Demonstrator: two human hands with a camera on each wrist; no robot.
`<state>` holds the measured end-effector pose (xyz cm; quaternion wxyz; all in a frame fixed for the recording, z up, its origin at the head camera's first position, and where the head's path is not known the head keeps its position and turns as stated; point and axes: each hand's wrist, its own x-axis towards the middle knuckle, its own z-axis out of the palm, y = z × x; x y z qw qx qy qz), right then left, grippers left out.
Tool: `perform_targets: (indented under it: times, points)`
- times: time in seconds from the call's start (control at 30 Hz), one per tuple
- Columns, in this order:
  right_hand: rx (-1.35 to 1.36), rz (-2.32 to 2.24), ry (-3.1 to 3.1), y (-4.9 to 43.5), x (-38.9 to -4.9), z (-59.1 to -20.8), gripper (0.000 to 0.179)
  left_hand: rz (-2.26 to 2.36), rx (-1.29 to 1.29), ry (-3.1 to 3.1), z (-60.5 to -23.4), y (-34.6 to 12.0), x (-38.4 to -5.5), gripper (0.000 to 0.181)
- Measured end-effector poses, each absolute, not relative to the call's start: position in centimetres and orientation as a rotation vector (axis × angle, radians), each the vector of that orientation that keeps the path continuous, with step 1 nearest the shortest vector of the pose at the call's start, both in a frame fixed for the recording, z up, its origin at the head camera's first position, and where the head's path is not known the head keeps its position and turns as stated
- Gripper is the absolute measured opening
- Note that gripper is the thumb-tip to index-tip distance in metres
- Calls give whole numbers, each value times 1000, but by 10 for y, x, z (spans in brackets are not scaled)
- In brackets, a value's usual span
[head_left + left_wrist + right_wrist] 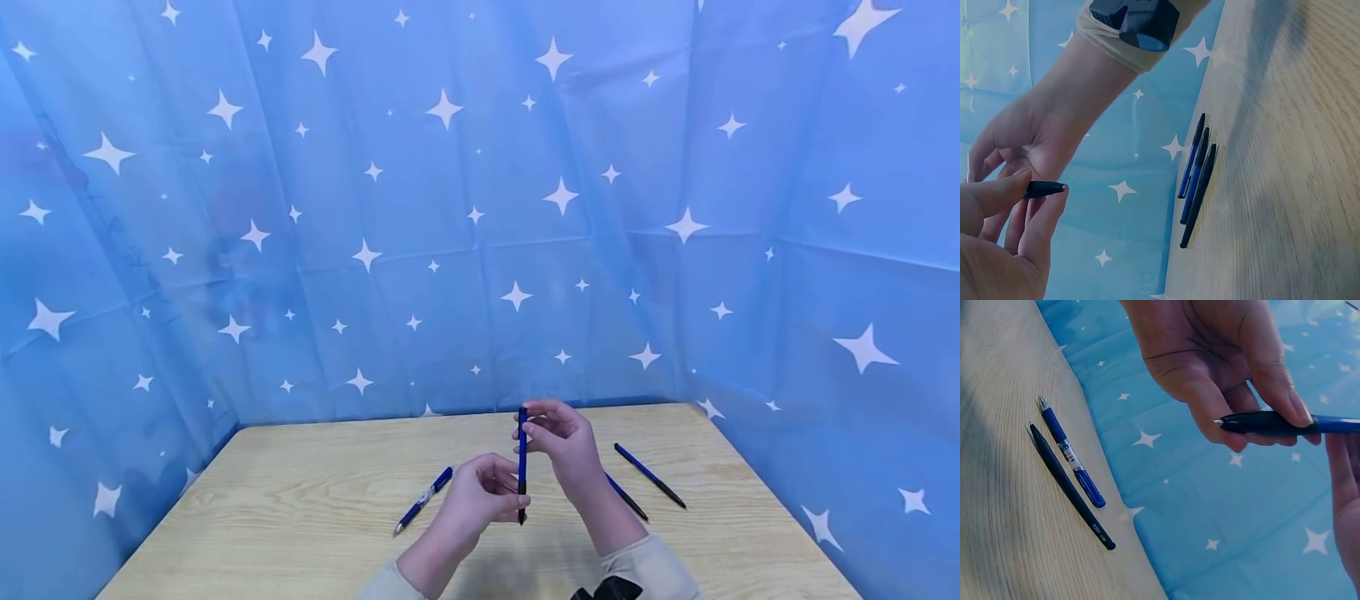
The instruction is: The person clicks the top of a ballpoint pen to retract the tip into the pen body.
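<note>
A blue pen (522, 458) with a black grip stands nearly upright above the table, tip down, between both hands. My left hand (472, 502) pinches it low, at the black grip, between thumb and fingers. Higher up, the thumb and fingertips of my right hand (572, 446) pinch the blue barrel near its top end. In the right wrist view the metal point of the held pen (1260, 423) shows past the left thumb. Only the black tip end of the pen (1045, 189) shows in the left wrist view.
A blue pen with a clear middle (423, 502) lies left of the hands on the wooden table (300, 500). Right of them lie two blue-black pens, one (649, 476) whole, one (628, 498) partly behind the right forearm. A dark pen (1069, 484) shows in the right wrist view. Starry blue curtains surround the table.
</note>
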<state>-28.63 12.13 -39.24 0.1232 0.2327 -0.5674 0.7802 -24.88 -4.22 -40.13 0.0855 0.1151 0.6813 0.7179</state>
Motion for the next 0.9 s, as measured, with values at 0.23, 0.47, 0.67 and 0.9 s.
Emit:
perform_targets:
  times: [0.23, 0.47, 0.67, 0.9]
  points:
    - [753, 2327, -1555, 121, -289, -396, 27, 2126, 355, 2057, -400, -37, -249, 27]
    - [771, 2360, -1526, 121, -290, -396, 20, 2122, 363, 2063, -396, -39, -249, 27]
    - [771, 2348, -1539, 121, -289, -393, 23, 2125, 361, 2052, -396, -40, -249, 27]
    - [821, 2320, -1608, 122, -288, -389, 19, 2120, 373, 2036, -394, -45, -248, 27]
